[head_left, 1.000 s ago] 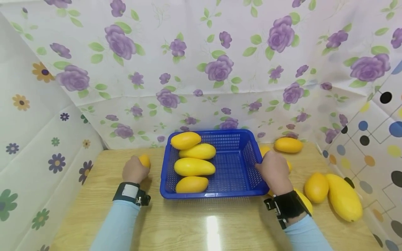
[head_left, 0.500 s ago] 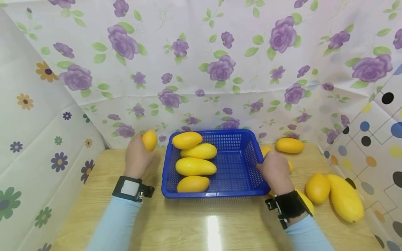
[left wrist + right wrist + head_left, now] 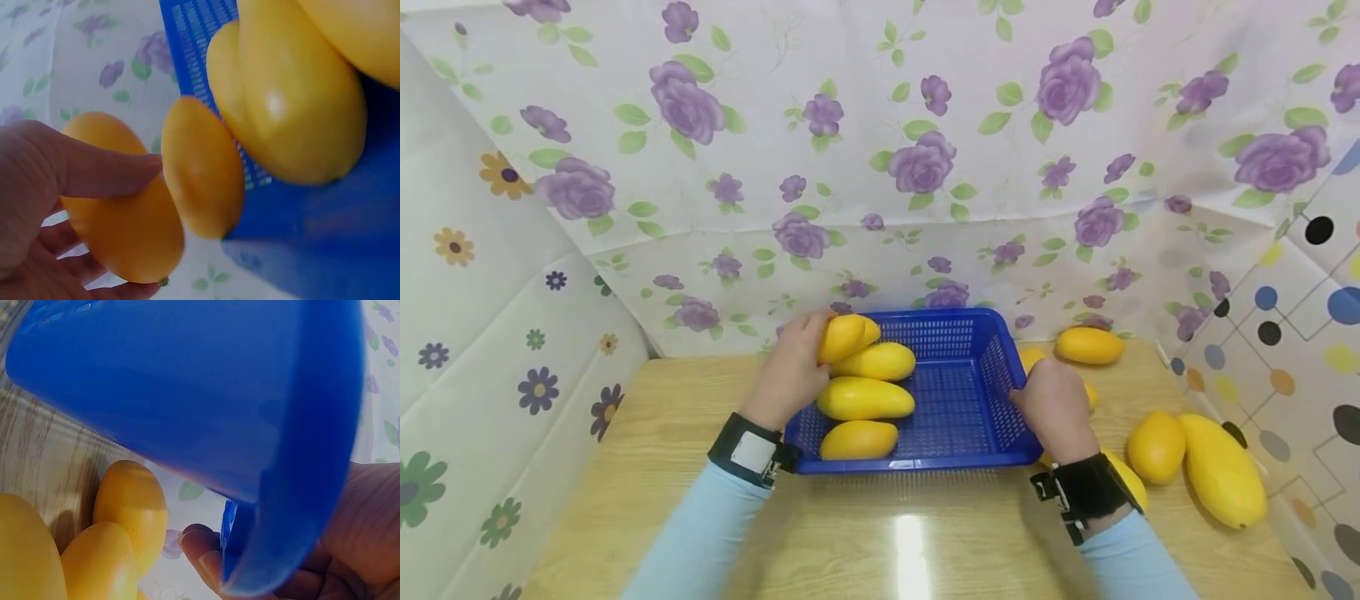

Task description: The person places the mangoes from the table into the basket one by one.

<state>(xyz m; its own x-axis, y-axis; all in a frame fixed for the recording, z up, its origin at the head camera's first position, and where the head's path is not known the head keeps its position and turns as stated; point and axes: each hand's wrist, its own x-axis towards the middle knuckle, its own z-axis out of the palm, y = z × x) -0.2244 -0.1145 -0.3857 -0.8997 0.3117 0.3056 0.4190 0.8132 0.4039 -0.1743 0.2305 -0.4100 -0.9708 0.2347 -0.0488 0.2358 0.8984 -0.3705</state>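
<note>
My left hand grips a yellow mango above the left back corner of the blue basket. In the left wrist view the thumb lies across this mango, with the fingers beneath it. Close beside it is another mango in the basket. Several yellow fruits lie along the basket's left half, including a long one and a smaller one at the front. The right hand holds the basket's right rim; its fingers curl under the rim in the right wrist view.
Right of the basket, several more yellow fruits lie on the wooden table: one at the back, a round one and a large long one. Flowered cloth hangs behind; patterned sheets stand at both sides.
My left hand has lifted the mango from the table left of the basket and carried it up and rightward, over the basket's back left corner. The right hand has stayed on the rim.
</note>
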